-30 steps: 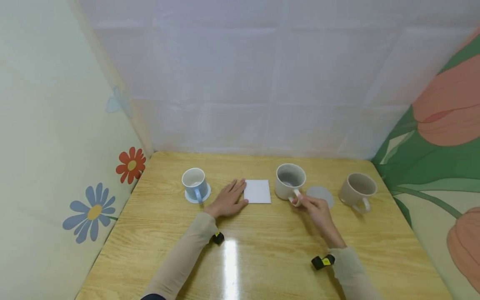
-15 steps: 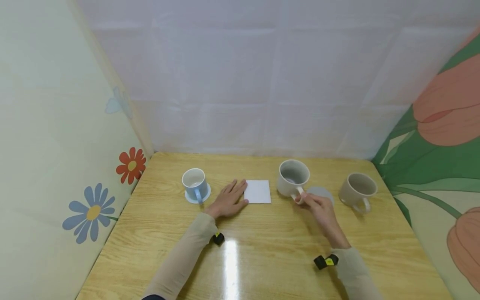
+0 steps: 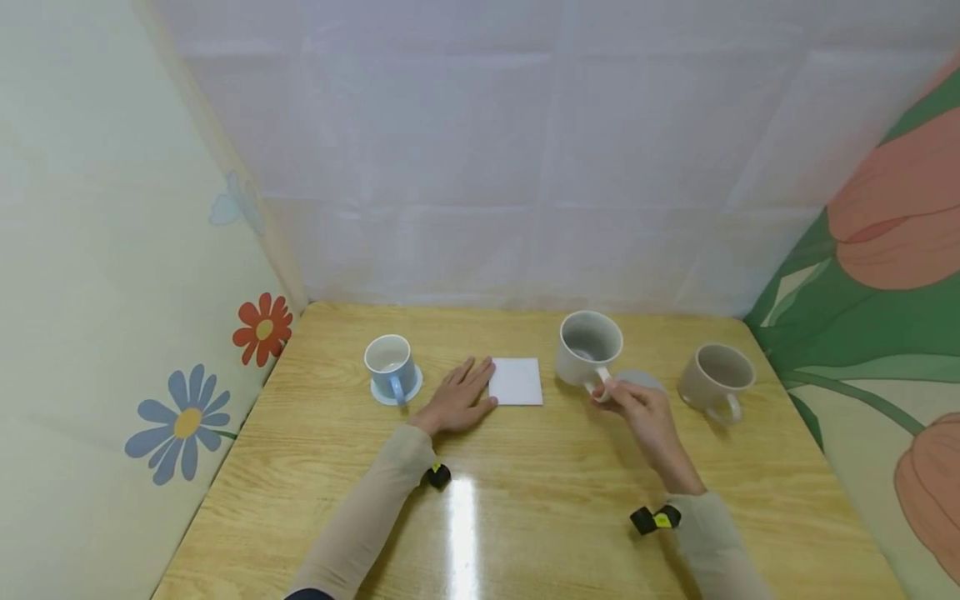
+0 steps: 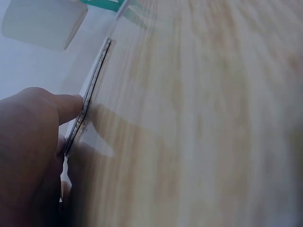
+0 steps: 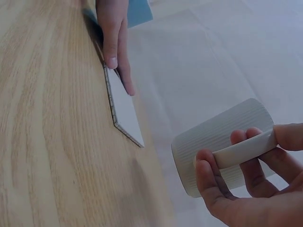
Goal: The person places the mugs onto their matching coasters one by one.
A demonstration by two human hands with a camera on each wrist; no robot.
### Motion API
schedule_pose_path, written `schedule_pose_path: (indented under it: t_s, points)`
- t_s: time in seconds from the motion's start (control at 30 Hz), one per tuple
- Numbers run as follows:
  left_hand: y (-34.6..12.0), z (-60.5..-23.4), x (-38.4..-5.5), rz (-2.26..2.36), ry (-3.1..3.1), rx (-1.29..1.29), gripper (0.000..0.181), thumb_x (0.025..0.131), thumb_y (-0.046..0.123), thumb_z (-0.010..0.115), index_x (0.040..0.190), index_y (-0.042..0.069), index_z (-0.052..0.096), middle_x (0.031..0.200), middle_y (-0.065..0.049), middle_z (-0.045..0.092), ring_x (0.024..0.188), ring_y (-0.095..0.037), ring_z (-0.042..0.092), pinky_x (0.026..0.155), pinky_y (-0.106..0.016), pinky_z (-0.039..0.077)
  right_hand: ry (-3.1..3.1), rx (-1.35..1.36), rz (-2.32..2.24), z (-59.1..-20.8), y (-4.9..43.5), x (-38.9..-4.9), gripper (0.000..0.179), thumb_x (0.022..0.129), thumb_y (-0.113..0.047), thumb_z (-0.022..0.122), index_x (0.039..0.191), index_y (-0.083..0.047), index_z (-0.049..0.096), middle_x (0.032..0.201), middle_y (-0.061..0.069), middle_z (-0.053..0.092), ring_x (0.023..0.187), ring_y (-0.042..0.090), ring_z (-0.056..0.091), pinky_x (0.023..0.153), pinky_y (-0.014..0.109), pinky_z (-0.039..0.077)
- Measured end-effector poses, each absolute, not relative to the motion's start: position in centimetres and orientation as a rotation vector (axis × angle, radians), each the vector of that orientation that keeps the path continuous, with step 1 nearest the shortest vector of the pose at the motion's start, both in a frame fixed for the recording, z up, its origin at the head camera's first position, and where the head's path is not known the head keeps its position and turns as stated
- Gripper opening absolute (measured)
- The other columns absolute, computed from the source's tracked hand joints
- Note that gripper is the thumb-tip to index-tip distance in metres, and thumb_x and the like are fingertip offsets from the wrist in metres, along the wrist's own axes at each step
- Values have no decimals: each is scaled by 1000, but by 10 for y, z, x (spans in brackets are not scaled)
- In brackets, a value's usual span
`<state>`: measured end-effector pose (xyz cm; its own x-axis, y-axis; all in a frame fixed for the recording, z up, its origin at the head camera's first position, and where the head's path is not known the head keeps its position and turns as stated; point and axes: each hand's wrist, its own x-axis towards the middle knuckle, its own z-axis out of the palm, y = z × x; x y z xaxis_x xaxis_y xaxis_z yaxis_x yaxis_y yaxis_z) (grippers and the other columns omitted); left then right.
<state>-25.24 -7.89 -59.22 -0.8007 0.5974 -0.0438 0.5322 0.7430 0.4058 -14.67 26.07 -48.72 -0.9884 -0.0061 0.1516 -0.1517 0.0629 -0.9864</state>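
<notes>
My right hand grips the handle of a white ribbed mug, its thumb and fingers curled round the handle. The mug hangs above the table in the right wrist view, its shadow on the wood below. Flat on the table lies a white square coaster. My left hand rests with extended fingers at the coaster's left edge; its thumb touches that edge in the left wrist view. Under and behind the right hand, a grey round coaster is partly hidden.
To the left, a blue mug stands on a pale blue round coaster. A beige mug stands at the right, handle toward me. A white cloth wall rises behind the wooden table.
The right hand has lifted the white mug higher and moved it slightly to the right. The left hand has stayed at the square coaster.
</notes>
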Motion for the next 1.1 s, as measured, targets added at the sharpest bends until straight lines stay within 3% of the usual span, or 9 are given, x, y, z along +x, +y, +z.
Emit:
schedule_pose_path:
  t_s: [0.27, 0.53, 1.1]
  points:
    - [-77, -584, -248, 592, 2729, 892, 76, 112, 58, 33, 173, 19, 10, 181, 5, 2, 168, -29, -3, 136, -50, -2, -2192, 232, 2065, -479, 259, -145, 32, 111, -11, 58, 96, 9, 78, 102, 17, 77, 94, 19, 78, 90, 31, 65]
    - [-78, -576, -245, 631, 2706, 879, 75, 112, 57, 34, 173, 20, 9, 180, 6, 1, 168, -27, -5, 135, -47, -8, -2276, 217, 1981, -471, 254, -144, 37, 112, -14, 57, 103, 19, 72, 105, 16, 77, 96, 19, 79, 92, 32, 65]
    - [-78, -572, -243, 657, 2703, 882, 75, 112, 57, 34, 173, 19, 10, 180, 5, 3, 168, -28, -4, 135, -48, -7, -2240, 275, 2017, -466, 242, -149, 38, 112, -12, 57, 102, 23, 69, 101, 2, 80, 98, 18, 79, 90, 27, 64]
